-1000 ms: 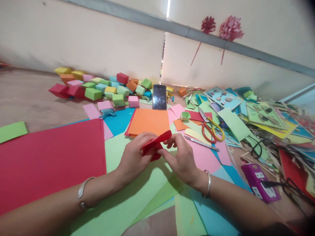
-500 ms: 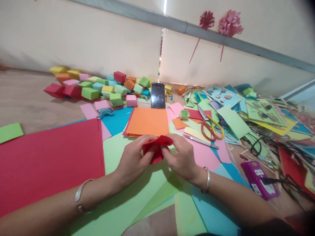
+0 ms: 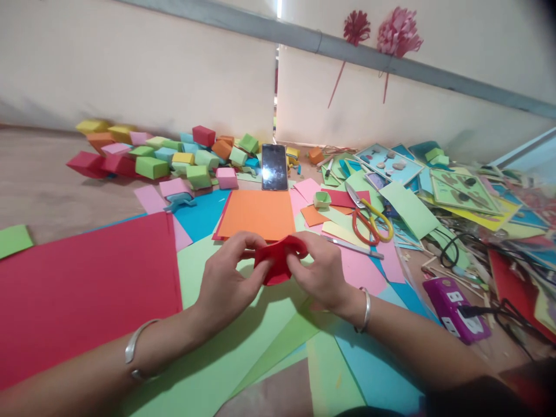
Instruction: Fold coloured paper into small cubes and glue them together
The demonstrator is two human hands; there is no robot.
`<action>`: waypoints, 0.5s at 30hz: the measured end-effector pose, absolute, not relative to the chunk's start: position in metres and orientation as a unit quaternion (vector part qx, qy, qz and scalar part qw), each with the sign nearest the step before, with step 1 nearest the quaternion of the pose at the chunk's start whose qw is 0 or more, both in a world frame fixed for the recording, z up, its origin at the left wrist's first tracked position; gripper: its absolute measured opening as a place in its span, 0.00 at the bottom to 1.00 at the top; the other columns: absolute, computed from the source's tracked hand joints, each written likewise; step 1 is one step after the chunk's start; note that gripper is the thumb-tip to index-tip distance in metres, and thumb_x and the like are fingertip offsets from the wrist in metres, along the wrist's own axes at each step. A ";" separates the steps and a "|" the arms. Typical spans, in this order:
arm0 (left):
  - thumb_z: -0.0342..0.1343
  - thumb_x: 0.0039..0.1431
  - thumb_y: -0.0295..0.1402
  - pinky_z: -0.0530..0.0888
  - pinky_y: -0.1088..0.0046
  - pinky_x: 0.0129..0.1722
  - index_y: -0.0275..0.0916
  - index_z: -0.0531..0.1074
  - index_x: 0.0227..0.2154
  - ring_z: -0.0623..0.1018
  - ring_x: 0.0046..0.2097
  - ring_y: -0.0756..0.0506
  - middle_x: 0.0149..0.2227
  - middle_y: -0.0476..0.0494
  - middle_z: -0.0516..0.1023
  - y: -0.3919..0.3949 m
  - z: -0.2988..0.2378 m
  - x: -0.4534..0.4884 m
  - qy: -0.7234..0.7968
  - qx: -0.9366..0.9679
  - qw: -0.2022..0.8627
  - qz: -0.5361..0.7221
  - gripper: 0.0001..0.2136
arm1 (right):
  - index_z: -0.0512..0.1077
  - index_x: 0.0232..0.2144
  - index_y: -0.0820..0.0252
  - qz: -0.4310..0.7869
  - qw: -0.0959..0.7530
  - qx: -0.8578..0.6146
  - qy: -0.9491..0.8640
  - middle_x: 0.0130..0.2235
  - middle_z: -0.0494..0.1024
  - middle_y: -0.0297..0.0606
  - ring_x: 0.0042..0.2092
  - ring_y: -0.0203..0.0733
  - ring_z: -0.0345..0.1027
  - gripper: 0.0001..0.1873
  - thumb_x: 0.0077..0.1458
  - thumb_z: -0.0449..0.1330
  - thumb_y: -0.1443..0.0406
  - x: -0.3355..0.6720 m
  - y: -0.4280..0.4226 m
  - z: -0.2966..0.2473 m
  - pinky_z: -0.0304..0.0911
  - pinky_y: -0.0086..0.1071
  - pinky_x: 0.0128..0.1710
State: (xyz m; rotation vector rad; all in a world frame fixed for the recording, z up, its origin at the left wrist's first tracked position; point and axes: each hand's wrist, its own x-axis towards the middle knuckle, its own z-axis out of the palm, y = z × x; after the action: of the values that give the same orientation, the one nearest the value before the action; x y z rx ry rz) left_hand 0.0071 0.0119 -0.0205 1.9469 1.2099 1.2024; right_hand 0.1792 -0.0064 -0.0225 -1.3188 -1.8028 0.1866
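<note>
A small piece of folded red paper [image 3: 277, 263] is held in the air between both hands, its upper edge curling over. My left hand [image 3: 228, 275] pinches its left side, thumb in front and fingers behind. My right hand [image 3: 319, 269] grips the right side the same way, the thumb pressed near the curled fold. Just beyond the hands lies a stack of orange paper [image 3: 260, 213] with red sheets under it. Below them are spread light green sheets [image 3: 230, 339]. The fingertips behind the red paper are partly hidden.
A large red sheet [image 3: 87, 289] lies left. Folded paper boxes [image 3: 152, 167] crowd the back left beside a phone [image 3: 274, 168]. To the right are scissors [image 3: 371, 223], a metal-coloured cutter [image 3: 354, 248], paper scraps and a purple power strip [image 3: 456, 310] with cables.
The red paper has been turned and opened a little between the fingers, so more of its flat face shows. My left fingers have shifted along its edge. The view has moved slightly.
</note>
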 end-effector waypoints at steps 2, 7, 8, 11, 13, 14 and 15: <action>0.59 0.53 0.32 0.82 0.67 0.35 0.42 0.70 0.34 0.78 0.35 0.46 0.34 0.48 0.77 0.010 -0.021 0.008 0.450 0.714 0.305 0.441 0.06 | 0.72 0.33 0.58 0.071 0.444 -0.542 -0.710 0.31 0.79 0.35 0.32 0.37 0.70 0.08 0.55 0.54 0.70 0.181 -0.003 -0.022 0.65 0.30 0.32; 0.58 0.57 0.31 0.83 0.66 0.39 0.43 0.72 0.40 0.79 0.41 0.45 0.40 0.45 0.77 0.006 -0.024 0.007 0.414 0.713 0.367 0.431 0.08 | 0.71 0.33 0.59 0.095 0.446 -0.552 -0.699 0.30 0.77 0.34 0.30 0.36 0.69 0.06 0.55 0.54 0.70 0.183 0.002 -0.019 0.64 0.29 0.31; 0.57 0.58 0.31 0.82 0.66 0.40 0.43 0.72 0.40 0.79 0.43 0.45 0.41 0.44 0.77 0.006 -0.025 0.007 0.406 0.715 0.367 0.435 0.07 | 0.71 0.32 0.59 0.100 0.441 -0.557 -0.697 0.29 0.76 0.34 0.30 0.36 0.68 0.06 0.55 0.54 0.70 0.184 0.002 -0.018 0.63 0.29 0.31; 0.56 0.60 0.30 0.83 0.67 0.41 0.43 0.75 0.39 0.78 0.47 0.44 0.43 0.43 0.77 0.008 -0.026 0.006 0.388 0.726 0.367 0.433 0.06 | 0.70 0.31 0.58 0.103 0.427 -0.561 -0.702 0.29 0.76 0.33 0.30 0.36 0.68 0.06 0.54 0.54 0.71 0.185 0.001 -0.017 0.63 0.29 0.31; 0.56 0.60 0.32 0.83 0.67 0.40 0.43 0.77 0.37 0.78 0.47 0.43 0.44 0.42 0.77 0.011 -0.027 0.006 0.385 0.730 0.377 0.421 0.06 | 0.71 0.33 0.58 0.104 0.422 -0.543 -0.719 0.31 0.78 0.35 0.32 0.38 0.70 0.07 0.53 0.55 0.72 0.186 0.000 -0.017 0.64 0.30 0.33; 0.56 0.60 0.33 0.83 0.66 0.39 0.42 0.78 0.37 0.78 0.47 0.43 0.44 0.41 0.76 0.013 -0.027 0.005 0.388 0.727 0.383 0.417 0.06 | 0.72 0.34 0.59 0.106 0.417 -0.527 -0.733 0.33 0.79 0.36 0.34 0.39 0.71 0.09 0.53 0.55 0.73 0.187 0.000 -0.017 0.65 0.31 0.36; 0.56 0.60 0.33 0.83 0.66 0.39 0.42 0.78 0.36 0.78 0.47 0.42 0.44 0.41 0.76 0.015 -0.027 0.005 0.394 0.722 0.388 0.416 0.06 | 0.73 0.35 0.59 0.110 0.410 -0.511 -0.748 0.35 0.80 0.37 0.36 0.40 0.72 0.10 0.52 0.55 0.74 0.187 0.000 -0.017 0.66 0.32 0.38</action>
State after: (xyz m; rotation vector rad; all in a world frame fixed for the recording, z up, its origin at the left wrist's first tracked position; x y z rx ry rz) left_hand 0.0053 0.0149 -0.0271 1.8356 1.0017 1.0586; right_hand 0.1871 -0.0005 -0.0171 -1.2860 -1.8825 0.2772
